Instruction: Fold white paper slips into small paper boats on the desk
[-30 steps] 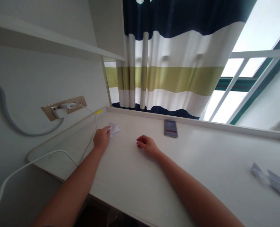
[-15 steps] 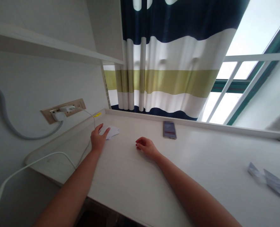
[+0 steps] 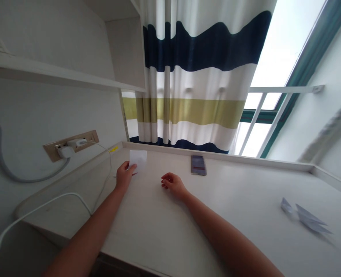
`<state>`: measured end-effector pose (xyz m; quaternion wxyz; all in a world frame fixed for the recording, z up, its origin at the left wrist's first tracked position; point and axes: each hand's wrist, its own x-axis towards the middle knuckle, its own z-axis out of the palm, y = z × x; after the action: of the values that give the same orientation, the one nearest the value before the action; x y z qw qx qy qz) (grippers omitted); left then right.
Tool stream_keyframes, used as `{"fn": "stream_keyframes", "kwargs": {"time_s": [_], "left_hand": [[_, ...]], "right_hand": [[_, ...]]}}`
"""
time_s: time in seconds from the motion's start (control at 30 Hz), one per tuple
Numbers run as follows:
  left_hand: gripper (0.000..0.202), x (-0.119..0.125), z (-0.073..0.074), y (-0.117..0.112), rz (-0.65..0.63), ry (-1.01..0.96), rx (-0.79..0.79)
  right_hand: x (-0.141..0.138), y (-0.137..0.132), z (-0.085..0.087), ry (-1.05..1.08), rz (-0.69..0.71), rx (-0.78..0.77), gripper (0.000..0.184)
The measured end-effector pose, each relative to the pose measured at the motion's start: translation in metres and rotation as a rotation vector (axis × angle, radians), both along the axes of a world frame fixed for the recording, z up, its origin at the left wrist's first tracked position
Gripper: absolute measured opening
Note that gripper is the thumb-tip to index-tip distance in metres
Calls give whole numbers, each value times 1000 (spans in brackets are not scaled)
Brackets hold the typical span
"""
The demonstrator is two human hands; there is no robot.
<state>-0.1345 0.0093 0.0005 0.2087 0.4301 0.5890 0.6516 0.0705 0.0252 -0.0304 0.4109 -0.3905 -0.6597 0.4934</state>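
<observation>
My left hand (image 3: 124,175) is closed on a small white sheet of paper (image 3: 138,158), with the thumb over its near face. The sheet stands tilted up above the desk at the far left. A thin pale edge shows on the desk beside that hand, but I cannot make out what it is. My right hand (image 3: 173,184) rests over the middle of the desk, its fingers loosely curled and a little apart, with nothing visible in them. Just beyond it lies a dark rectangular pack (image 3: 198,165) with a blurred face.
Folded paper pieces (image 3: 311,219) lie on the desk (image 3: 230,200) at the right. White cables (image 3: 72,194) run along the left side from a wall socket (image 3: 72,146). A raised rim borders the back, below a striped curtain (image 3: 187,111). A shelf (image 3: 72,77) overhangs the left.
My left hand has lifted the white sheet from lying low to standing tilted up. The right hand has barely moved over the desk. The whole view has shifted slightly.
</observation>
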Motion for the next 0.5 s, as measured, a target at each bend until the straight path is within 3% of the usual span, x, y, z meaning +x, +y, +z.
{"fn": "stream_keyframes", "kwargs": {"time_s": [0.13,0.23,0.5], "left_hand": [[33,38,10,-1,-211,-99,-62],[31,71,13,-4,-340,-140,-47],[26,143,9,-8,-566,-175,-94]], "right_hand": [[10,1,8,5,-149,75,14],[25,-1,20,132,-191,80,24],[91,-17,40,191,-286,54,24]]}}
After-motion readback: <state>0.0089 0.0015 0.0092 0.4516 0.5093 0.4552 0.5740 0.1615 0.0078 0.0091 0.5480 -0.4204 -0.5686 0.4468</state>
